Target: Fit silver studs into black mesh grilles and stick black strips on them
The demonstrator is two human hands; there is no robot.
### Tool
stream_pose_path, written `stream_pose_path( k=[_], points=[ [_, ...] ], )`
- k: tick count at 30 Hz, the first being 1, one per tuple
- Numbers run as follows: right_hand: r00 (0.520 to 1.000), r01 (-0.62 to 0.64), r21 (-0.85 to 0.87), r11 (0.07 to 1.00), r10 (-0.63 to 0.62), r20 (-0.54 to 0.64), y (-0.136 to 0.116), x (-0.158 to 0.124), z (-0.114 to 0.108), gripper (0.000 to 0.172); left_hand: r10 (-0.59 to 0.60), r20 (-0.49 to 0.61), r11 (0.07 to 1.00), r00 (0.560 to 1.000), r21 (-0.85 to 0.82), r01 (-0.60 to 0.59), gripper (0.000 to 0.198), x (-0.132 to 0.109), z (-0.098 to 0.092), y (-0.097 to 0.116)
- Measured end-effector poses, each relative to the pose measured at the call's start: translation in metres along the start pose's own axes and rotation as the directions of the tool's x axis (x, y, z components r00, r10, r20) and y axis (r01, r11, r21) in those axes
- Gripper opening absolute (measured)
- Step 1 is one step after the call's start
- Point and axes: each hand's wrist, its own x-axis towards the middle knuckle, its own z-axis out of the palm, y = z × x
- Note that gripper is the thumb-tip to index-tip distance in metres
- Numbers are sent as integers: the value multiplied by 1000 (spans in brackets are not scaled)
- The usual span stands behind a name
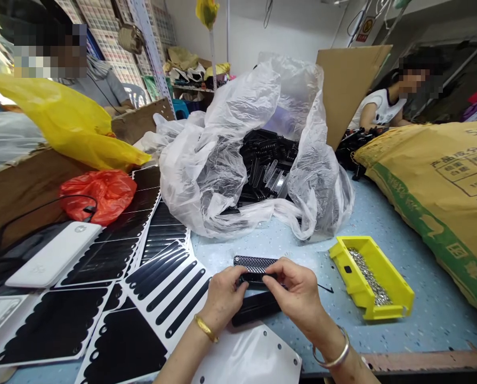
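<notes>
Pinching a black piece (255,278) with left fingers (239,273) and right fingers (280,271), lower centre; seemingly partway through, with many black strips (176,289) unpeeled, lower left.

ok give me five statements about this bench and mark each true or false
1. The left hand and the right hand hold a black part. True.
2. The yellow tray contains small metallic pieces. True.
3. The left wrist is bare. False: it wears a gold-coloured bangle.
4. The yellow tray stands left of both hands. False: it stands to their right.
5. A translucent plastic bag has black components inside. True.
</notes>
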Motion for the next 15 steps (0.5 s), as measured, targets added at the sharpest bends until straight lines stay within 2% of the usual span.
stream_pose_path(
  k=[4,8,11,15],
  points=[
    [997,52,-55,997,-55,-60,2,-7,-6,8,-41,-5,997,999,-71,41,27,1,3,-4],
    [994,20,23,1000,-17,-110,4,-12,-19,6,-82,-10,979,997,-190,79,25,0,6,-12],
    [986,-73,127,989,91,-141,8,-14,-27,3,-140,-44,969,989,-214,127,15,-1,4,-14],
    [935,-243,343,908,314,-168,22,-16,-34,10,-100,-63,994,993,-52,97,15,-3,1,-13]
  ],
)
